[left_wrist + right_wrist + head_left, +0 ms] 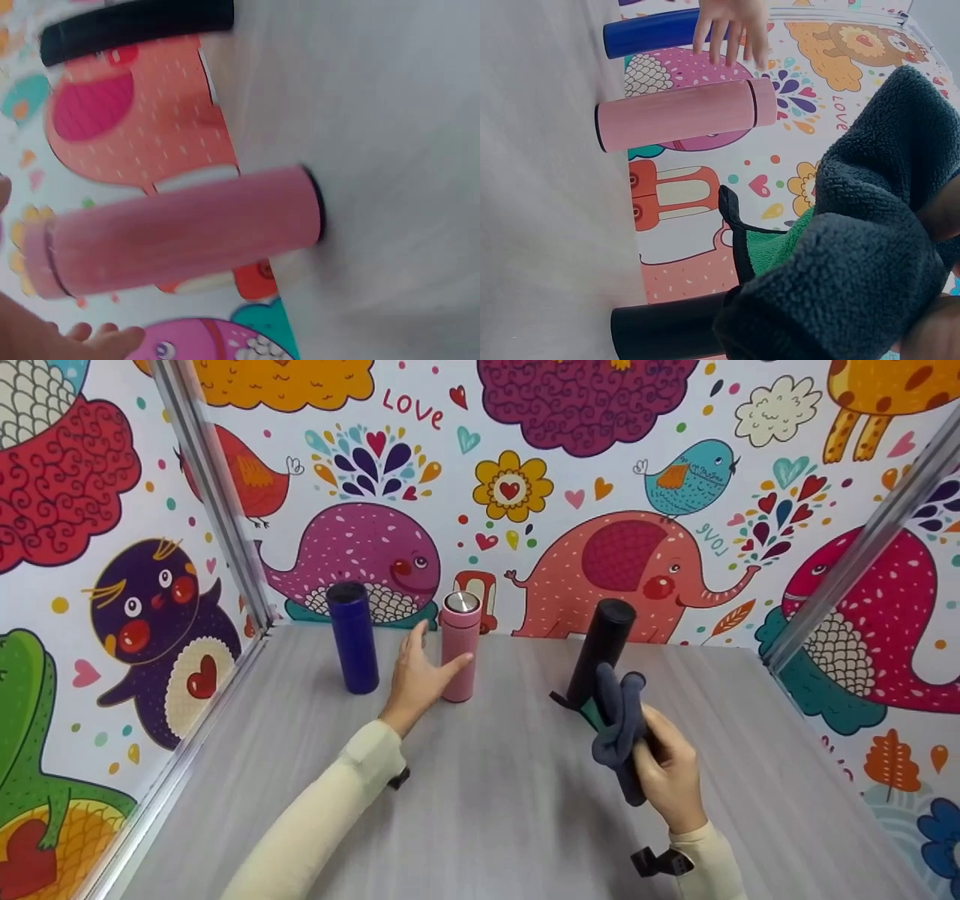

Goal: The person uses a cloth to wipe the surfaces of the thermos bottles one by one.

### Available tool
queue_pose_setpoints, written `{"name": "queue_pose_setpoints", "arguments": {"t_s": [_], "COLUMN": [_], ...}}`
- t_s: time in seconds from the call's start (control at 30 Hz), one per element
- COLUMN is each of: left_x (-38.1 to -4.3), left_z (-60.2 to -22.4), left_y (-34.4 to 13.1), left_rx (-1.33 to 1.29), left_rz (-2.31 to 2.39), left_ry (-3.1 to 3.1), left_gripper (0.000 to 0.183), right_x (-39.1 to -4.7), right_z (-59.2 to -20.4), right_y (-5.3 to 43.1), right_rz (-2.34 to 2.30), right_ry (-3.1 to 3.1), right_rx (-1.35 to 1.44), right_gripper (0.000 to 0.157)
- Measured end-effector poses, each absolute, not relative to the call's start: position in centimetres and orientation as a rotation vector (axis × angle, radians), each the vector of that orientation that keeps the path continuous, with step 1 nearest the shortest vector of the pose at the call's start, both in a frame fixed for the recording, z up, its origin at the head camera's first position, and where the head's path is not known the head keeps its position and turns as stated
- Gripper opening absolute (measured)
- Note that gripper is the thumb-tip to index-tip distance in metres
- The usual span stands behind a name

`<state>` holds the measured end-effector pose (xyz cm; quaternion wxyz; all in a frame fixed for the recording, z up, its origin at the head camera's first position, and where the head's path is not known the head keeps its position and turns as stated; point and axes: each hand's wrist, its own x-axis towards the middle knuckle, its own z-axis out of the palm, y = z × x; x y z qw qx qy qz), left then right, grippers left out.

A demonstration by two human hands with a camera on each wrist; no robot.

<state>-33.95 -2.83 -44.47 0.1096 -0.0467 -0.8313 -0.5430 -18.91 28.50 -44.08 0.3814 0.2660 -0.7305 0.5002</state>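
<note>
A pink thermos bottle (pixel 460 660) with a silver-topped lid stands upright on the table. Beside it my left hand (pixel 421 679) has its fingers spread and thumb out, with a gap to the bottle in the right wrist view. In my right hand (pixel 671 769) I grip a bunched dark grey cloth (pixel 626 720), whose green underside (pixel 776 249) shows at one corner. Behind the cloth stands a black thermos bottle (pixel 602 649), its lower part partly covered in the head view. To the left of my left hand is a blue thermos bottle (pixel 354 641), upright.
The grey table (pixel 495 810) ends at a back wall (pixel 465 532) printed with cartoon animals. Metal posts (pixel 225 502) stand at the corners, with printed side walls beyond them. A dark wrist strap (pixel 661 862) sits on my right sleeve.
</note>
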Motion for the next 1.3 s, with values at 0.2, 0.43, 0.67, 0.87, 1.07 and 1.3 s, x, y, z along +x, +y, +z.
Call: {"name": "queue_pose_setpoints", "arguments": {"t_s": [0.2,0.43,0.67,0.87,1.07,1.3], "left_x": [-27.9,-24.4,-25.0,-29.1,-33.7,-37.3], "left_z": [-44.5,-44.3,-43.9,-41.1,-37.4,-36.1], "left_y": [-3.9,-4.0,-3.4,-0.5,5.0,9.7], "left_rx": [-0.192,-0.271,-0.333,-0.46,-0.576,-0.659], "left_rz": [-1.71,-1.814,-1.802,-1.789,-1.726,-1.666], "left_ry": [-2.379,-2.339,-2.305,-2.274,-2.298,-2.379], "left_gripper": [0.101,0.102,0.096,0.092,0.095,0.092], "right_x": [-18.8,-18.9,-18.8,-18.8,-18.7,-18.6], "right_z": [-44.4,-44.7,-44.9,-44.9,-44.7,-44.8], "right_y": [28.6,28.7,28.7,28.7,29.0,28.7], "right_rz": [1.276,1.277,1.298,1.268,1.237,1.245], "right_ry": [-1.855,-1.851,-1.856,-1.859,-1.865,-1.879], "right_rx": [0.681,0.677,0.676,0.665,0.643,0.652], "right_gripper": [0.044,0.044,0.044,0.044,0.045,0.045]}}
